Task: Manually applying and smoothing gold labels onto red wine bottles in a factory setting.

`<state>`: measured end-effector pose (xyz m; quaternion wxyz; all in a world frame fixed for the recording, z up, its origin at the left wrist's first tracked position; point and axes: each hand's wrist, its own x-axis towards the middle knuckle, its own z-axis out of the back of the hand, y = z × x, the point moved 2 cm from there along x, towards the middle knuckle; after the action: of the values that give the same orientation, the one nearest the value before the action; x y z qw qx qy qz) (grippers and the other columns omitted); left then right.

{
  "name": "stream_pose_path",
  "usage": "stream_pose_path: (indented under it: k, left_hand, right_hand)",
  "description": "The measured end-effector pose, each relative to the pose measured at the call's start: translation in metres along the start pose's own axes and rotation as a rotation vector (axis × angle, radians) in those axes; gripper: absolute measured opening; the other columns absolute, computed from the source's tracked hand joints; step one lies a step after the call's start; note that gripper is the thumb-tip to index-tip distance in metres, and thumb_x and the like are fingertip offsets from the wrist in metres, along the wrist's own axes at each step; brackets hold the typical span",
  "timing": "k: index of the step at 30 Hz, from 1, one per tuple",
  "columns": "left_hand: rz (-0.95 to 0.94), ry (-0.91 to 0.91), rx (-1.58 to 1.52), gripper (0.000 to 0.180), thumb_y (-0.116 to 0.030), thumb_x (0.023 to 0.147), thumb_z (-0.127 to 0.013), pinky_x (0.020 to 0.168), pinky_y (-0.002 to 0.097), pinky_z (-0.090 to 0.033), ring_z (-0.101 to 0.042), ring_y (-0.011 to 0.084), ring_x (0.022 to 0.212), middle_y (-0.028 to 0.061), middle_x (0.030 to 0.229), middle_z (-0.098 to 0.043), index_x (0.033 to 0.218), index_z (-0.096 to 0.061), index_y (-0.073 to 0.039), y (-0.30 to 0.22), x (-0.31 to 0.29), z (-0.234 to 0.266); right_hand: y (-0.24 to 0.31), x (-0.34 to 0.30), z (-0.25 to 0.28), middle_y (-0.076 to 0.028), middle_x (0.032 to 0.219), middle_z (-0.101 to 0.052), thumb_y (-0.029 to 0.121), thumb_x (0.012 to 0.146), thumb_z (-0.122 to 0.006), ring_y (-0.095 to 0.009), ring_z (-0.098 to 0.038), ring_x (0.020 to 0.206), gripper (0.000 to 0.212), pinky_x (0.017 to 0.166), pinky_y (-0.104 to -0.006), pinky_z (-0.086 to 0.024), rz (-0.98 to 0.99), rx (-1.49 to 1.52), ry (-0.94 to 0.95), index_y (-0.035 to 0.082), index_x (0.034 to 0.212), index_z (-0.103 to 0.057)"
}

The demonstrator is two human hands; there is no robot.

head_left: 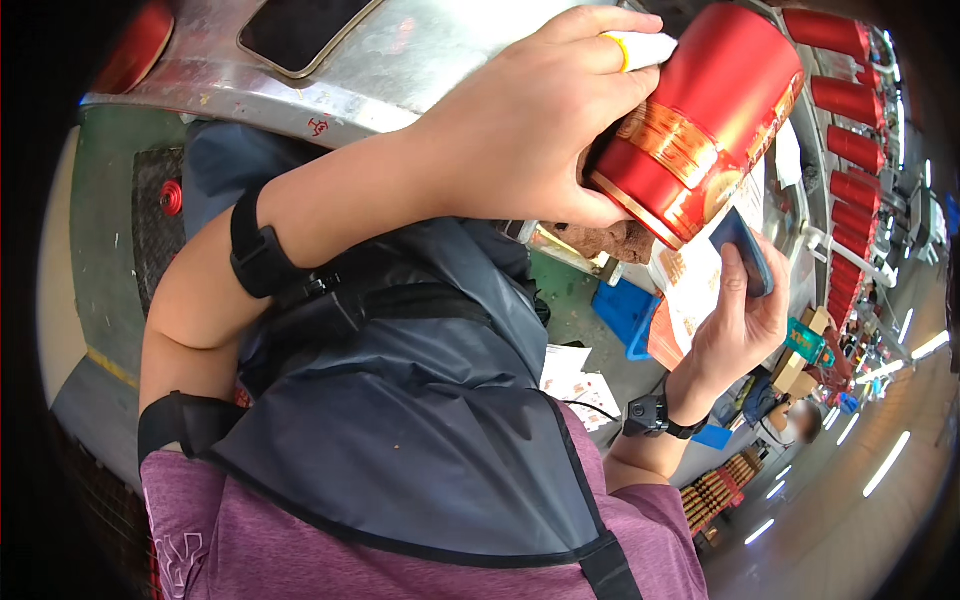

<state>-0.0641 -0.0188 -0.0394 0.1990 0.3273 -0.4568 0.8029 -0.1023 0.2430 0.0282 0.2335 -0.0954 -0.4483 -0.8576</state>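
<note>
My left hand (530, 120) is closed on a red metallic cylindrical canister (735, 70) with a gold-orange label band, tilted above the work surface. The thumb lies by its lower rim, and one finger wears a white covering with a yellow edge. Whether any fingers reach inside the canister is hidden. To the right and below, my right hand (735, 340) pinches a thin, dark blue flat piece (745, 250) between thumb and fingers, close to the canister's lower side. A bunched brown cloth (605, 240) shows under my left hand.
A smartphone (305, 35) lies on the metal table (430, 65). Several red canisters (855, 150) stand in a row at the far right. Below the table edge are a blue bin (625, 315) and printed papers (575, 380). Another person (795, 425) is in the background.
</note>
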Motion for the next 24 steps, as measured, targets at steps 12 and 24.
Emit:
stream_pose_path:
  k: [12, 24]
  left_hand:
    - [0.21, 0.044, 0.077, 0.097, -0.045, 0.064, -0.091, 0.116, 0.0502, -0.036, -0.044, 0.0441, 0.138, 0.0229, 0.13, -0.061, 0.141, -0.053, 0.002, 0.008, -0.011, -0.016]
    - [0.208, 0.05, -0.01, 0.083, -0.036, 0.065, -0.091, 0.115, 0.0499, -0.038, -0.044, 0.0423, 0.141, 0.0201, 0.133, -0.061, 0.134, -0.06, -0.001, 0.009, -0.009, -0.014]
  right_hand:
    - [0.013, 0.001, -0.01, -0.012, 0.102, -0.069, -0.01, 0.083, -0.078, -0.022, -0.067, 0.096, 0.026, 0.084, -0.0312, -0.055, 0.162, -0.106, 0.063, 0.0, 0.106, -0.072]
    - [0.021, 0.0, -0.015, -0.012, 0.098, -0.069, -0.008, 0.081, -0.08, -0.022, -0.067, 0.092, 0.025, 0.083, -0.0323, -0.055, 0.195, -0.154, 0.031, 0.0, 0.103, -0.073]
